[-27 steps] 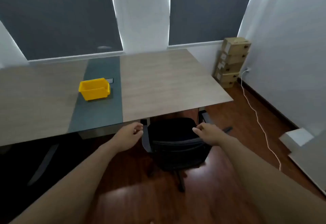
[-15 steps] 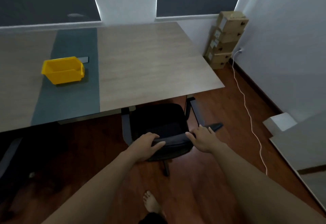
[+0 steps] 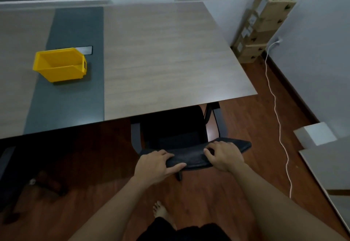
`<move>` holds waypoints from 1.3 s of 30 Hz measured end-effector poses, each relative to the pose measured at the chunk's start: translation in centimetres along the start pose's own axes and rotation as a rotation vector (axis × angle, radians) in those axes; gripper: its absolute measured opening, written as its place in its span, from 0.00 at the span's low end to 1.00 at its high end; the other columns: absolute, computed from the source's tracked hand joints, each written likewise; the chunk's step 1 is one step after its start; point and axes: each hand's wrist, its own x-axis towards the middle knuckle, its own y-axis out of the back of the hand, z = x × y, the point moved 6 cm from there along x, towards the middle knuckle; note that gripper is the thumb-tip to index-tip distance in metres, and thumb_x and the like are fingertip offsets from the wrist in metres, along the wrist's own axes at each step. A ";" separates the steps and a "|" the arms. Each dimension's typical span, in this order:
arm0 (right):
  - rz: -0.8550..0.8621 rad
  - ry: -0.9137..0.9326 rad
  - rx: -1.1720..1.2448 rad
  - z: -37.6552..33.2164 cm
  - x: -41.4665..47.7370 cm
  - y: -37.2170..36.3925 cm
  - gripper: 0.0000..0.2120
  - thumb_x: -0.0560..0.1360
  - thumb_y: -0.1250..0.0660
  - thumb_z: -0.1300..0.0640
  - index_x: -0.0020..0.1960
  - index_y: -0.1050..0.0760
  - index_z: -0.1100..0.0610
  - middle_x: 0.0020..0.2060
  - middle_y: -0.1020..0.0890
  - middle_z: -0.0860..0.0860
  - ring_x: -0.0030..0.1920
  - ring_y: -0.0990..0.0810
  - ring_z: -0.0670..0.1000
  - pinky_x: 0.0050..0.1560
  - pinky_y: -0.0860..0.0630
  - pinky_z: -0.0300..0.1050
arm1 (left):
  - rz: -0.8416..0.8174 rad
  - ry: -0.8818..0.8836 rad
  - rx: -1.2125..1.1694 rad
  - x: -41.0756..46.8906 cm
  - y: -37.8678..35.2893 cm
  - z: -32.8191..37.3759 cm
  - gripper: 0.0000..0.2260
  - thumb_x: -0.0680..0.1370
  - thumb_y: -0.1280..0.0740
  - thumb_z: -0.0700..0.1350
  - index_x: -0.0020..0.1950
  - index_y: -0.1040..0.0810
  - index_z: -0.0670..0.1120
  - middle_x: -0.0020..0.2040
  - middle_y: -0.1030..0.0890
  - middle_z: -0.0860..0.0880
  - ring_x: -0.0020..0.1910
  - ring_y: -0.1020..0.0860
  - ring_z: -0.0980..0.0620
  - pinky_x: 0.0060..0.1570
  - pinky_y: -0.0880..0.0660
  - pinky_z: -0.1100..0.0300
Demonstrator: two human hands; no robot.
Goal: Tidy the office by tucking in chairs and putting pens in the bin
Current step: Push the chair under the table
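Note:
A black office chair stands at the desk's front edge, its seat partly under the wooden desktop. My left hand grips the top of the chair's backrest on the left. My right hand grips the same backrest top on the right. A yellow bin sits on the desk's grey middle strip at the left; it looks empty. No pens are in view.
Stacked cardboard boxes stand in the right corner. A white cable trails over the wooden floor. Pale boards lie at the right. Another dark chair sits under the desk at the left. My bare foot is behind the chair.
Both hands have closed on the top of the backrest. The chair has slid further under the desk, and I have stepped closer.

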 end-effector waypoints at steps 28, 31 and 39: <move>0.074 0.028 0.141 4.0 14.0 5.4 0.26 0.78 0.49 0.36 0.55 0.18 0.50 0.49 0.16 0.51 0.50 0.19 0.56 0.50 0.23 0.53 | 0.013 0.305 0.031 17.0 2.7 -3.2 0.22 0.77 0.46 0.66 0.59 0.16 0.63 0.59 0.15 0.61 0.54 0.16 0.54 0.50 0.20 0.57; 0.056 0.054 0.144 4.3 13.7 5.0 0.26 0.78 0.49 0.37 0.56 0.20 0.51 0.51 0.17 0.51 0.51 0.20 0.57 0.53 0.24 0.55 | 0.018 0.340 0.011 16.1 2.5 -2.5 0.22 0.76 0.45 0.64 0.59 0.16 0.63 0.59 0.14 0.61 0.55 0.15 0.55 0.50 0.19 0.57; 0.074 0.130 0.108 4.3 13.1 4.4 0.25 0.77 0.48 0.38 0.54 0.19 0.52 0.50 0.16 0.52 0.51 0.20 0.58 0.52 0.25 0.55 | 0.080 0.424 -0.002 13.3 2.0 -1.8 0.19 0.75 0.43 0.62 0.55 0.14 0.63 0.53 0.13 0.63 0.47 0.16 0.59 0.42 0.21 0.61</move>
